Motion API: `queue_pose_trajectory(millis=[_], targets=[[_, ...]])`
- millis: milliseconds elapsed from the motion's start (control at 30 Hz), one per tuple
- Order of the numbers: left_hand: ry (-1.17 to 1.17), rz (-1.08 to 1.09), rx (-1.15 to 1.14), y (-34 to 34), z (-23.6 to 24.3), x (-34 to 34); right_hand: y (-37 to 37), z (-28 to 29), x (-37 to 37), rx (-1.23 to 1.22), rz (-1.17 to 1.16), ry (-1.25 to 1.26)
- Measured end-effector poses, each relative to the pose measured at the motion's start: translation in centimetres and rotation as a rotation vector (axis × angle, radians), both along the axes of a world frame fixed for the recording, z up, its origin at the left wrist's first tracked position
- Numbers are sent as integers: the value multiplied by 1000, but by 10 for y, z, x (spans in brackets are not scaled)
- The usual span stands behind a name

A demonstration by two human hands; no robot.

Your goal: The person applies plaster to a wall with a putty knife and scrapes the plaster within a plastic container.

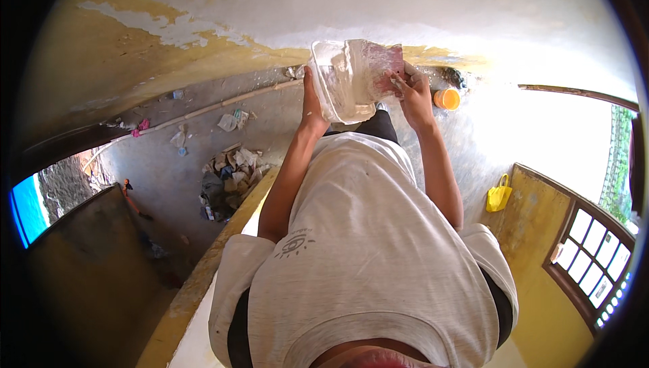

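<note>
My left hand [313, 105] grips the left side of a translucent rectangular plastic tub [326, 97], smeared inside with whitish paste. In my right hand [415, 97] is a flat, reddish rectangular spreader [382, 63], coated in the same pale paste, with my fingers closed around its right edge. The spreader lies across the right part of the tub and hides some of it; whether it touches the rim I cannot tell. Both hands are in front of my body, close to a wall [270, 9] with white coating over peeling yellow paint.
On the floor are an orange bucket [447, 99] to the right, a heap of rubbish [233, 177] to the left and a long pole [223, 103] along the wall. A yellow bag [499, 196] hangs near a yellow partition [537, 212]. Bright doorway light falls at the right.
</note>
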State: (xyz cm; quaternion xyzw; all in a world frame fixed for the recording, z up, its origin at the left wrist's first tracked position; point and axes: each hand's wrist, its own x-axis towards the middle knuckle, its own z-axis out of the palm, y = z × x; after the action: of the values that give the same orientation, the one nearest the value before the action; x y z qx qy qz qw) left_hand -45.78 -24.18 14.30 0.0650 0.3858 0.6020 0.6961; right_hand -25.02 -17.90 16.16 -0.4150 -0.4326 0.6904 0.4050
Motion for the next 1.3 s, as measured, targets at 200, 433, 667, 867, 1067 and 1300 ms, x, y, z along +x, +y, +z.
queue_pose_trajectory(millis=[200, 433, 667, 867, 1067, 1300], targets=[[109, -16, 3, 40, 7, 49, 35, 5, 53, -147, -67, 391], [-127, 29, 97, 90, 13, 123, 54, 15, 110, -320, -60, 566], [-221, -7, 217, 134, 34, 224, 94, 12, 206, -262, 60, 587], [-164, 7, 135, 171, 18, 339, 143, 0, 337, -248, 1, 597], [-111, 113, 49, 194, 3, 409, 170, -13, 414, -264, -37, 596], [-206, 197, 155, 190, 1, 395, 178, -12, 402, -286, 126, 529]])
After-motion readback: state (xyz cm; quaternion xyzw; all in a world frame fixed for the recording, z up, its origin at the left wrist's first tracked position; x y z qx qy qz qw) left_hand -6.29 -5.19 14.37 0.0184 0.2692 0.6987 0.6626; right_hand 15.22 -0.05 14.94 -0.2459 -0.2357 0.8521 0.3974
